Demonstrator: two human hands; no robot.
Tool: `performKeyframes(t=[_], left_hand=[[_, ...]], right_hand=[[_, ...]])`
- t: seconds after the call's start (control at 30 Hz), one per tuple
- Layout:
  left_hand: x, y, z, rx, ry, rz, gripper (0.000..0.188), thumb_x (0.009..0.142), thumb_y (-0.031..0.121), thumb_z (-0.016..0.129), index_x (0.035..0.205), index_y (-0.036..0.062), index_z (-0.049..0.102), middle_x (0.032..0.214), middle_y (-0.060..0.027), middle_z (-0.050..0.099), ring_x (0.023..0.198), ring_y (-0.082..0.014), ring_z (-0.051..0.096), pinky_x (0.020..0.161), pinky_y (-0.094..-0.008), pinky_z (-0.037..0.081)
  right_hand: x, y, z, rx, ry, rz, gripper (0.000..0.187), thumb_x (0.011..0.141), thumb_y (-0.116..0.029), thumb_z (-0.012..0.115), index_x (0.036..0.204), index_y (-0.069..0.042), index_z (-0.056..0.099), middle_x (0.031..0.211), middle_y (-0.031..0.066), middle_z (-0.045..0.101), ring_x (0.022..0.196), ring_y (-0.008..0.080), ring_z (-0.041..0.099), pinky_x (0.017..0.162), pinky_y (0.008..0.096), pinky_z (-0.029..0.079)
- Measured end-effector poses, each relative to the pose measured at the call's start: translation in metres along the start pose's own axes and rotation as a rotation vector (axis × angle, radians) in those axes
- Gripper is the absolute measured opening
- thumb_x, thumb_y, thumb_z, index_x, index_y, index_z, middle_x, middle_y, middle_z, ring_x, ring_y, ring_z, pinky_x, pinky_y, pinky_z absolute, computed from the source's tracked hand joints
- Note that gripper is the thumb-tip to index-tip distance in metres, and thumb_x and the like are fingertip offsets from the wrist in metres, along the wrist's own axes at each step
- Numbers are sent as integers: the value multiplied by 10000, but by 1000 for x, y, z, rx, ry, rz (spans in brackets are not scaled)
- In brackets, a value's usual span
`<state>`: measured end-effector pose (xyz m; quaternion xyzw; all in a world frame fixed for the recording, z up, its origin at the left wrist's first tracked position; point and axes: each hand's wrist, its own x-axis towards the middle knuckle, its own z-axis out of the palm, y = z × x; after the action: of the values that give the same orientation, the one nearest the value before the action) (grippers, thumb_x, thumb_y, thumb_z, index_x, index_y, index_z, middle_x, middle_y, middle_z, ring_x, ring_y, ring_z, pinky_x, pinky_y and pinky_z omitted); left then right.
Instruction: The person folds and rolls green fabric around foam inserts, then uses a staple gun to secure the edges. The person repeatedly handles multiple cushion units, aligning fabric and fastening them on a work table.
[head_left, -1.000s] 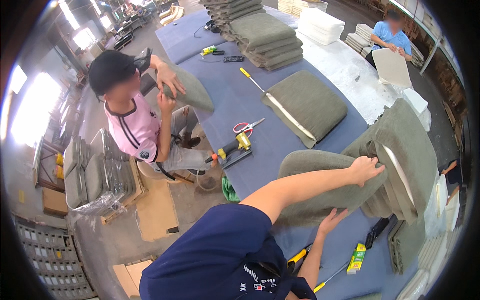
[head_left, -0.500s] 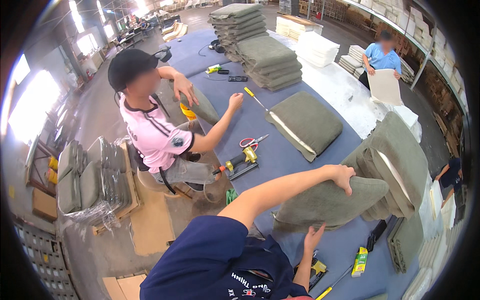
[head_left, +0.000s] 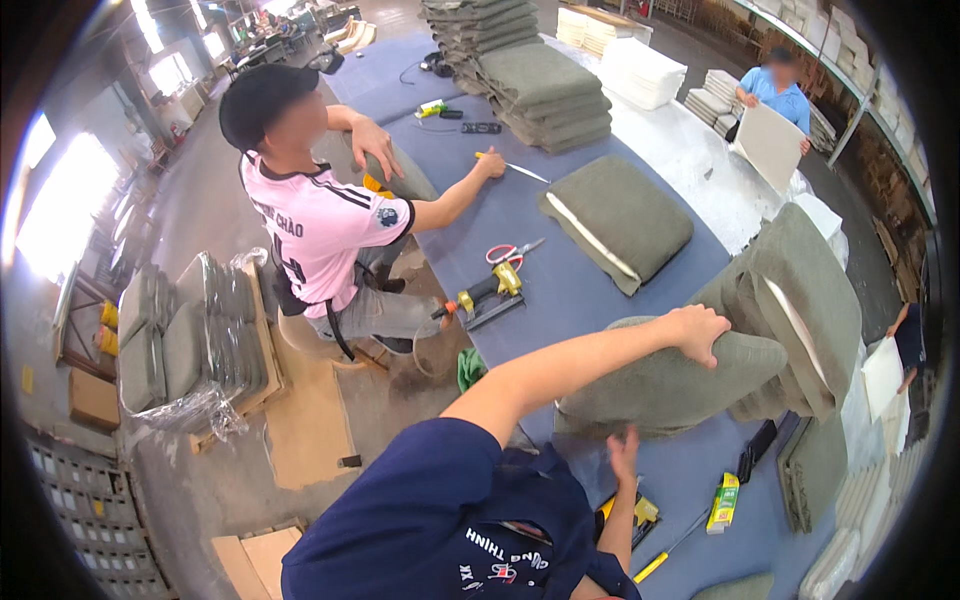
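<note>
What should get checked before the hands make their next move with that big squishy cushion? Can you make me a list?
1. Left hand on the upper edge of the grey-green cushion: ok.
2. Right hand touching the cushion: cannot tell. It is open, close to the lower edge.
3. Scissors away from both hands: ok. They lie on the blue table, beyond the left arm.
4. Yellow-handled tool well clear of the right forearm: not ok. It lies close beside it.
5. White filling hidden in the cushion lying flat farther along the table: not ok. A white strip shows along one edge.
</note>
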<state>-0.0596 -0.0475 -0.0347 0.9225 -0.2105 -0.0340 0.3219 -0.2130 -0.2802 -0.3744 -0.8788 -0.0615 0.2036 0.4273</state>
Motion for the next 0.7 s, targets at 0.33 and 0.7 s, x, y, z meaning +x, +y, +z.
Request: performKeyframes(t=[0.33,0.7], left_hand=[[57,70,10,-271,-393,-179,692,978,552,652,1367,-19,660,1156,-277,725,1034,-396,733,890,-505,609],[97,11,23,-354,-440,-165,925,1053,726,250,1613,6,406,1670,-226,390,1565,-408,320,1271,-495,277]], right_hand=[[20,-236,-185,402,1291,-504,613,1127,-325,362,1595,71,357,1643,277,379,1499,402,408,1253,489,308],[94,-277,-147,49,1327,-654,643,1099,-393,271,1519,21,528,1609,220,465,1532,393,354,1269,539,246]])
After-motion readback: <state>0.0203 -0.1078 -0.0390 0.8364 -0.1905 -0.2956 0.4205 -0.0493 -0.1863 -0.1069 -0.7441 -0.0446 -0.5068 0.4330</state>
